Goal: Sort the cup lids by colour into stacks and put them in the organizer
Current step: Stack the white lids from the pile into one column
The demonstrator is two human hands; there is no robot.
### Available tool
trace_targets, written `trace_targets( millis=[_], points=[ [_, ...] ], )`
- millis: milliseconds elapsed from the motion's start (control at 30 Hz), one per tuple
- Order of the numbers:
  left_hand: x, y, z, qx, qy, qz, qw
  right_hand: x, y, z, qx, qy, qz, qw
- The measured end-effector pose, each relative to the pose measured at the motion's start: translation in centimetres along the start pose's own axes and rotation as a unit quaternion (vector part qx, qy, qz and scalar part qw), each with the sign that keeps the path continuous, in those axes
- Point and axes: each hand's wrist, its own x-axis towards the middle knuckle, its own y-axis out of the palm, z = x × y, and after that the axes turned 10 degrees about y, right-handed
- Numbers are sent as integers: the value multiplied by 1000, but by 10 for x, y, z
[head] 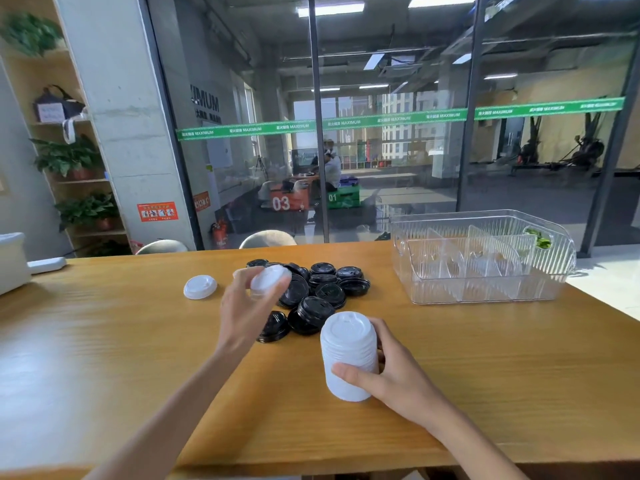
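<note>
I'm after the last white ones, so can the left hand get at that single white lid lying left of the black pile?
Probably not yet: the way to the single white lid looks free, but the left hand already holds white lids.

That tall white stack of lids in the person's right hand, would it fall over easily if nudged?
Probably. The white stack is tall for its narrow base, so a side push would likely tip it. The lids look only nested, so they might slide apart. It seems light: the right hand holds it alone.
</note>
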Motion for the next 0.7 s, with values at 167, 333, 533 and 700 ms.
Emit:
trace_targets(
  millis=[167, 333, 533, 700],
  points=[
    [-40, 19, -65, -73, 41, 39, 996, 0, 2, 1, 4, 8, -3, 1000],
    [-77, 32, -91, -91, 73, 81, 990, -1, 4, 1, 8, 12, -10, 1000],
    [-93, 43, -95, -68, 71, 93, 991, 0, 5, -2, 6, 19, -12, 1000],
    [-94, 51, -93, -66, 59, 97, 991, 3, 7, -4, 8, 17, -13, 1000]
  ],
)
